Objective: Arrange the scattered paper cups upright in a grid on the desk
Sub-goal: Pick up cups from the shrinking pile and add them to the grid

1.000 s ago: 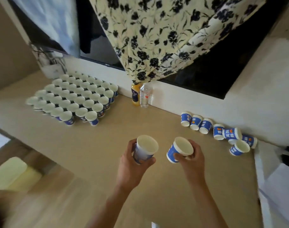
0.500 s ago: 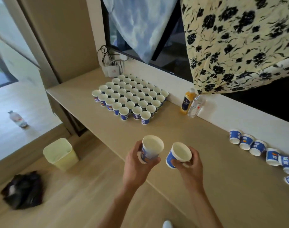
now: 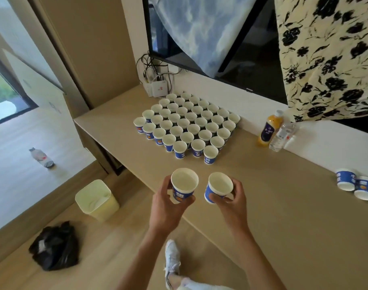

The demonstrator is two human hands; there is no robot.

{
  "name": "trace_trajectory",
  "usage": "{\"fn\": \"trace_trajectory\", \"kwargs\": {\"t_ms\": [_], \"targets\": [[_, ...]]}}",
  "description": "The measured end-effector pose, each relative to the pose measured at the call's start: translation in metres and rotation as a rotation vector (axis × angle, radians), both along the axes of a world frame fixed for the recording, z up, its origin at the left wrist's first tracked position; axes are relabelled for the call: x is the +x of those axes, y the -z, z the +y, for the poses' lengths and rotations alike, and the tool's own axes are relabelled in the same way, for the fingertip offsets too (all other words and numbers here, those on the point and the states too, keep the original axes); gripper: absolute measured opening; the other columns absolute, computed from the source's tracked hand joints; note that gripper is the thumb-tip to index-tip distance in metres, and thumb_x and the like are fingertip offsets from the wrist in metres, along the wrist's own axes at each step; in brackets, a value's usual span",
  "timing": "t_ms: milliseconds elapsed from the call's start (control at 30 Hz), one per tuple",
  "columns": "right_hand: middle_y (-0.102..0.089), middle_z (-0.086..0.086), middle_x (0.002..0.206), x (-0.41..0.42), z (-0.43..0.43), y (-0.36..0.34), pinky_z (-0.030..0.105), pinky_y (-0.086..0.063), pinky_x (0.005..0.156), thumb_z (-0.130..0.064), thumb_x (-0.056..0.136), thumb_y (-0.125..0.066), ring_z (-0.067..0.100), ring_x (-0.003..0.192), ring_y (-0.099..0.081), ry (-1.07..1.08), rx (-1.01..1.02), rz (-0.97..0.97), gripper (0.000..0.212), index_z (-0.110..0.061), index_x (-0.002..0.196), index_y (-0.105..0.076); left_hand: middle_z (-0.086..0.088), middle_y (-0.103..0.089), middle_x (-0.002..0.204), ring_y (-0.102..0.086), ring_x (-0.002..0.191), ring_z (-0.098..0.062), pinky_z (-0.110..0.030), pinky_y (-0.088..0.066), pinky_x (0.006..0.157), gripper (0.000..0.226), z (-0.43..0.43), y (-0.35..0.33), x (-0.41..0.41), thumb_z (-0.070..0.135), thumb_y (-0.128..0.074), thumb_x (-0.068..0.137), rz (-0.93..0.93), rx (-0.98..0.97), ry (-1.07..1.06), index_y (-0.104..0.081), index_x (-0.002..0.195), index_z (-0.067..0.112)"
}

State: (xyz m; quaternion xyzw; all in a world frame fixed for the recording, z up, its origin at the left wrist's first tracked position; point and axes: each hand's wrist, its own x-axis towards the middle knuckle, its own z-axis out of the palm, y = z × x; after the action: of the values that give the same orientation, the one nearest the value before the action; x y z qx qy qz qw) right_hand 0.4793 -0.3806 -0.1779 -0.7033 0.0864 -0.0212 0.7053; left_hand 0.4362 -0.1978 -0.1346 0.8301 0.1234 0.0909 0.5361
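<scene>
Fingers (image 3: 215, 197) of both hands wrapped round upright paper cups; cup grid (image 3: 187, 124) sits ahead, slightly left, left hand (image 3: 166, 208) nearer.

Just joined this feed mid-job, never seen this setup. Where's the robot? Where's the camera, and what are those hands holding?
No robot here: a person works bare-handed, and the one camera sits on their head, looking forward and down, so the arms at the bottom are theirs. The left hand holds one paper cup, the right hand a second cup, both mouth up above the desk. Further back stands the grid of upright cups. Loose cups wait at the right edge; an orange bottle and a clear bottle stand by the wall.
</scene>
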Motion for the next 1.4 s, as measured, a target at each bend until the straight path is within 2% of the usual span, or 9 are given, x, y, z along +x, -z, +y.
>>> {"fn": "trace_trajectory", "kwargs": {"t_ms": [267,367,467,667,767,900,1167,1267,1400], "targets": [[-0.067,-0.008,0.114,0.088,0.061,0.045,0.035,-0.058,0.086,-0.034,0.053,-0.084,0.015,0.103,-0.066,0.061,0.024,0.029,0.07,-0.026,0.118,-0.06,0.024,-0.068,0.107,-0.06,0.103,0.004,-0.023,-0.049,0.088,0.063,0.061,0.013,0.107,0.023,-0.089,0.07,0.041,0.078,0.086,-0.055,0.12,0.039],[-0.067,-0.008,0.112,0.111,0.081,0.066,0.031,-0.058,0.083,-0.021,0.062,-0.088,0.01,0.096,-0.067,0.061,0.015,0.054,0.064,-0.027,0.118,-0.059,0.023,-0.068,0.109,-0.062,0.103,0.001,-0.028,-0.051,0.09,0.063,0.08,0.021,0.137,0.022,-0.089,0.07,0.063,0.083,0.092,-0.057,0.121,0.037],[-0.066,-0.008,0.112,0.126,0.097,0.093,0.031,-0.06,0.08,-0.006,0.069,-0.088,0.01,0.097,-0.066,0.09,-0.055,0.079,0.062,-0.028,0.118,-0.057,0.021,-0.069,0.11,-0.063,0.106,-0.002,-0.032,-0.053,0.091,0.063,0.092,0.032,0.155,0.023,-0.09,0.069,0.077,0.098,0.116,-0.058,0.123,0.033],[-0.065,-0.009,0.106,0.151,0.119,0.126,0.017,-0.052,0.073,-0.008,0.067,-0.086,-0.006,0.089,-0.06,0.174,-0.234,0.107,0.063,-0.021,0.121,-0.056,0.022,-0.07,0.106,-0.066,0.1,-0.006,-0.037,-0.056,0.088,0.062,0.108,0.044,0.174,0.024,-0.091,0.068,0.109,0.102,0.147,-0.06,0.121,0.032],[-0.066,-0.004,0.108,0.167,0.124,0.138,0.006,-0.045,0.072,-0.007,0.065,-0.087,0.003,0.087,-0.06,0.195,-0.286,0.094,0.065,-0.018,0.121,-0.056,0.023,-0.07,0.104,-0.066,0.099,-0.005,-0.038,-0.055,0.089,0.062,0.111,0.044,0.183,0.031,-0.088,0.065,0.113,0.102,0.181,-0.06,0.12,0.032],[-0.065,0.0,0.111,0.186,0.13,0.148,0.004,-0.044,0.072,-0.005,0.066,-0.087,0.017,0.093,-0.062,0.21,-0.307,0.108,0.067,-0.015,0.124,-0.055,0.024,-0.069,0.105,-0.064,0.099,-0.003,-0.035,-0.054,0.089,0.061,0.117,0.04,0.196,0.031,-0.088,0.065,0.109,0.119,0.248,-0.06,0.119,0.032],[-0.064,-0.001,0.113,0.202,0.141,0.162,0.014,-0.05,0.079,-0.007,0.069,-0.083,0.019,0.099,-0.063,0.257,-0.319,0.148,0.065,-0.02,0.125,-0.053,0.046,-0.057,0.106,-0.056,0.097,0.012,-0.006,-0.044,0.078,0.065,0.121,0.032,0.216,0.02,-0.091,0.067,0.088,0.163,0.376,-0.052,0.113,0.045],[-0.064,-0.001,0.11,0.204,0.142,0.169,0.037,-0.055,0.085,-0.008,0.068,-0.082,0.02,0.097,-0.063,0.277,-0.332,0.159,0.062,-0.021,0.12,-0.052,0.045,-0.058,0.106,-0.058,0.097,0.01,-0.005,-0.044,0.079,0.066,0.124,0.033,0.221,0.018,-0.091,0.067,0.079,0.147,0.386,-0.052,0.111,0.048],[-0.063,0.001,0.108,0.208,0.142,0.17,0.041,-0.055,0.085,-0.007,0.07,-0.083,0.021,0.097,-0.061,0.29,-0.339,0.163,0.058,-0.017,0.119,-0.053,0.04,-0.061,0.105,-0.059,0.097,0.006,-0.007,-0.045,0.079,0.064,0.128,0.038,0.225,0.017,-0.091,0.067,0.073,0.135,0.394,-0.053,0.11,0.047]]}}
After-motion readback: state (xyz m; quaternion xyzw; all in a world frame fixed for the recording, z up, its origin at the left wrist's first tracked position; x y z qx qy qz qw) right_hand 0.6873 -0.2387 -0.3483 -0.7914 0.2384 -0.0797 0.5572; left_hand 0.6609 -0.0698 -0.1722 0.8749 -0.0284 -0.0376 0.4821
